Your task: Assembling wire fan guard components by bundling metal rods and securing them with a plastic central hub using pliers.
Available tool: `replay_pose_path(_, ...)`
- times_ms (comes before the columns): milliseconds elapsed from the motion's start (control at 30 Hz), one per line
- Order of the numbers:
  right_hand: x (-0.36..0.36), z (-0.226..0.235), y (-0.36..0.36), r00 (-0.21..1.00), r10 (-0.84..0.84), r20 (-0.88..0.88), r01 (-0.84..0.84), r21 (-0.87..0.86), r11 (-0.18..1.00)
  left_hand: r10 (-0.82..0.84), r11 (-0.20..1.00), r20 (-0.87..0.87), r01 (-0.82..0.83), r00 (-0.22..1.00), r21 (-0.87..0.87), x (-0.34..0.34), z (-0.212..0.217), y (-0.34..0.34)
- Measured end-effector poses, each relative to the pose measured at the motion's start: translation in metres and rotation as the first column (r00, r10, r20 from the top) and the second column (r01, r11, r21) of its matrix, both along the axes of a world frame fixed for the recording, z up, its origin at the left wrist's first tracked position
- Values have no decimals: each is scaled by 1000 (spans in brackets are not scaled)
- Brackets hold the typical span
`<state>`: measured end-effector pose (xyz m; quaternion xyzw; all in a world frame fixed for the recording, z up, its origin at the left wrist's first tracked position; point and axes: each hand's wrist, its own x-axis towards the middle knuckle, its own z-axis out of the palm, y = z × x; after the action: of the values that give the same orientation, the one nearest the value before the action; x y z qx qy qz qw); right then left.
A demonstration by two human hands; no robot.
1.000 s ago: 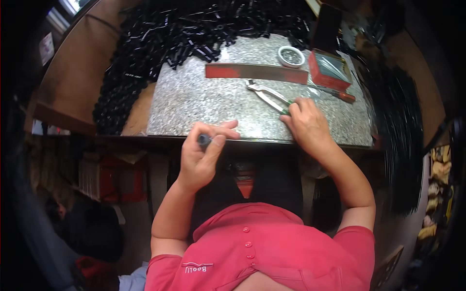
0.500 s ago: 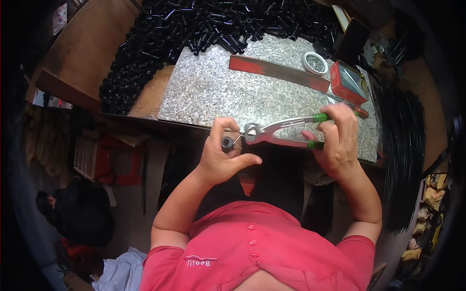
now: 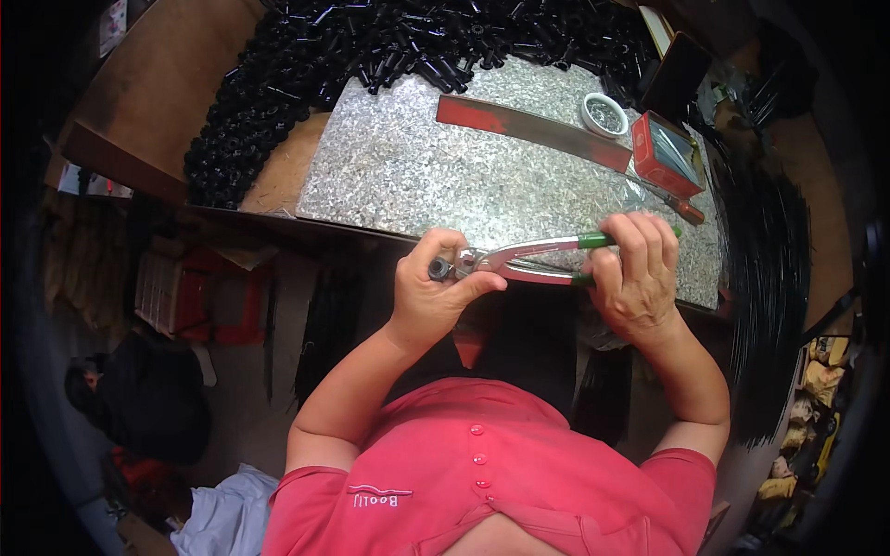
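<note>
Green-handled pincers [image 3: 533, 253] lie level at the near edge of the board. My right hand [image 3: 640, 278] grips them by both handles, which are drawn close together. Their jaws reach the small black tube-shaped part [image 3: 439, 269] that my left hand [image 3: 431, 292] holds between curled fingers, its round end showing. My left thumb stretches along the pincers' head. Whether the jaws bite on anything is hidden by the fingers.
A speckled stone board [image 3: 389, 167] covers the bench. On it lie a red-and-grey metal bar [image 3: 533, 134], a white bowl [image 3: 604, 115] of small bits and a red box [image 3: 666, 156]. Black tubes [image 3: 371, 46] heap behind; thin black rods [image 3: 779, 278] stand at right.
The pincers have moved left, up to the black part, and their handles have come closer together. The left thumb now rests by their head. A thin wire seen earlier at the part is hidden.
</note>
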<state>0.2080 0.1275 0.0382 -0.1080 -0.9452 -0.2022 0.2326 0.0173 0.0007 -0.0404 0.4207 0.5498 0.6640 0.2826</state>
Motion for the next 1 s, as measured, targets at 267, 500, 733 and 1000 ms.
replay_pose_path(267, 16, -15, -21, 993, 120, 22, -90, -530, 843, -92, 995, -62, 90, 994, -42, -9, -5, -12)
replay_pose_path(500, 29, -30, -31, 886, 408, 218, 403, -797, -449, -374, 926, -59, 368, 926, -81, -12, -5, -18)
replay_pose_path(733, 26, -21, -46, 966, 213, 149, 194, -958, -209, -328, 930, 26, 328, 944, -166, -7, 6, -20)
replay_pose_path(1000, 24, -19, -32, 910, 246, 335, 340, -940, 24, -496, 858, 52, 498, 867, -125, -12, 7, -17)
